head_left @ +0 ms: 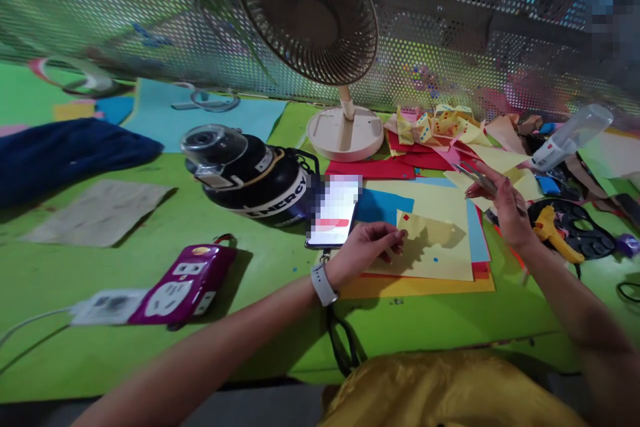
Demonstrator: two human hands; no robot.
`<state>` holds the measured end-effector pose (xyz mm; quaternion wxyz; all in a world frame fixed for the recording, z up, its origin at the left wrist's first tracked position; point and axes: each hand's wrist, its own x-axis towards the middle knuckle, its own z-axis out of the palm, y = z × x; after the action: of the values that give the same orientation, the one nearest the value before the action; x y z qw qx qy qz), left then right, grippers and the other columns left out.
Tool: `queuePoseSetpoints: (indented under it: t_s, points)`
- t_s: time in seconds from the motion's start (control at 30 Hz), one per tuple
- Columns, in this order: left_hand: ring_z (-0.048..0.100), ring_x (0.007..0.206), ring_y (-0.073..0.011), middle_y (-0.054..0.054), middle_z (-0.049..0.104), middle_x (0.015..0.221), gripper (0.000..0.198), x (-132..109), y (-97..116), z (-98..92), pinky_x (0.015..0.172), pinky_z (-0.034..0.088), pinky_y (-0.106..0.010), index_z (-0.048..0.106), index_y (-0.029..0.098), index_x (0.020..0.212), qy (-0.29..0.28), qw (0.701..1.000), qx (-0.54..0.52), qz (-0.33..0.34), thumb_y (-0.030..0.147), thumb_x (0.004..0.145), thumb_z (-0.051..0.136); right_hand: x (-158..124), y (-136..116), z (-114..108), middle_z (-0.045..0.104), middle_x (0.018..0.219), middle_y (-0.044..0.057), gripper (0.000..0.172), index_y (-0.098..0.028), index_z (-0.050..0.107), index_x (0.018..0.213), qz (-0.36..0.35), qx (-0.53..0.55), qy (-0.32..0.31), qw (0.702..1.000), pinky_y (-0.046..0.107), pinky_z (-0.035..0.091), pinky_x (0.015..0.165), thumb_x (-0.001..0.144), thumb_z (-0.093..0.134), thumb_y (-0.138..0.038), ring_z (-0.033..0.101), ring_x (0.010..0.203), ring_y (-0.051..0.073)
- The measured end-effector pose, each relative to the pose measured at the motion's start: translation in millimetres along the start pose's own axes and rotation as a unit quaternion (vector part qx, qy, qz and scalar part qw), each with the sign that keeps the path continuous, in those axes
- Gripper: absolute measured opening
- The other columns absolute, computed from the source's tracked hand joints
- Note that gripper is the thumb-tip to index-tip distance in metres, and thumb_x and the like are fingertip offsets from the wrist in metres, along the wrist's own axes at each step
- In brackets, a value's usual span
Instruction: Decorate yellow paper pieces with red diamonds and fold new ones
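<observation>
My left hand (370, 248), with a pale watch strap at the wrist, is closed in a pinch at the left edge of a small yellow paper piece (435, 230). A tiny red diamond (406, 217) shows on that piece. Beneath lies a larger yellow sheet (450, 263) carrying a tiny blue square (435, 259). Raised to the right, my right hand (507, 203) grips slim metal tweezers (477, 177), their tips pointing left. A lit phone (334, 211) rests just beyond my left hand, leaning by the bottle.
A black bottle (250, 177) lies tilted left of the phone, behind a purple power strip (183, 283). The fan (345, 133) stands at the back. Folded yellow paper dice (435, 123), a clear bottle (573, 137) and a yellow glue gun (555, 233) crowd the right.
</observation>
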<state>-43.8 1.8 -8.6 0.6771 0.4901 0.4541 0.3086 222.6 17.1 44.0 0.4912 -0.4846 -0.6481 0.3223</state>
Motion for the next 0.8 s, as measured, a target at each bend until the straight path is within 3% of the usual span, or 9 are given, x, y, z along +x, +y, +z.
queuePoseSetpoints:
  t_s: [0.17,0.37,0.5,0.63,0.7,0.8]
  points:
    - [0.060,0.058,-0.0089,0.000,0.066,0.066,0.034,0,-3,1.6,0.050,0.050,-0.018,0.065,0.014,0.076,-0.010,1.000,-0.029,-0.003,0.047,0.072,0.073,8,7,-1,0.071,0.093,0.006,0.066,-0.026,0.061,0.125,0.046,0.010,-0.049,0.998,0.036,0.056,0.078,0.090,0.027,-0.069,0.067,0.084,0.019]
    - [0.061,0.059,-0.0109,-0.002,0.067,0.066,0.037,-3,-9,2.4,0.052,0.052,-0.021,0.066,0.015,0.077,-0.003,0.999,-0.040,0.013,0.051,0.071,0.073,23,11,14,0.073,0.088,0.008,0.078,-0.020,0.068,0.115,0.079,0.003,-0.093,0.992,0.032,0.057,0.069,0.088,0.019,-0.074,0.068,0.072,0.017]
    - [0.062,0.060,-0.0109,-0.002,0.067,0.067,0.036,-3,-11,1.6,0.052,0.053,-0.022,0.067,0.015,0.078,-0.001,0.999,-0.045,0.016,0.050,0.072,0.072,26,15,18,0.075,0.087,0.007,0.065,-0.020,0.073,0.103,0.098,0.005,-0.109,0.989,0.032,0.057,0.071,0.091,0.030,-0.068,0.070,0.074,0.017]
    - [0.060,0.059,-0.0104,-0.001,0.066,0.066,0.033,-3,-11,2.0,0.052,0.053,-0.021,0.067,0.015,0.077,0.008,0.999,-0.044,0.020,0.047,0.073,0.072,16,23,4,0.072,0.098,0.006,0.034,-0.025,0.072,0.102,-0.026,-0.108,-0.133,0.985,0.034,0.057,0.076,0.089,0.054,-0.051,0.069,0.085,0.019]
    - [0.060,0.059,-0.0105,-0.001,0.065,0.066,0.031,-3,-11,2.1,0.052,0.054,-0.021,0.067,0.015,0.078,0.015,0.999,-0.040,0.022,0.045,0.075,0.071,8,29,-5,0.071,0.101,0.007,0.026,-0.024,0.070,0.106,-0.115,-0.201,-0.163,0.959,0.036,0.055,0.082,0.090,0.058,-0.040,0.067,0.095,0.020]
    - [0.060,0.059,-0.0103,-0.001,0.066,0.066,0.027,-3,-11,1.5,0.052,0.054,-0.021,0.067,0.015,0.079,0.023,0.999,-0.032,0.022,0.042,0.077,0.069,-4,41,-16,0.070,0.107,0.011,0.026,-0.022,0.068,0.111,-0.197,-0.316,-0.214,0.903,0.039,0.055,0.085,0.093,0.052,-0.031,0.066,0.101,0.022]
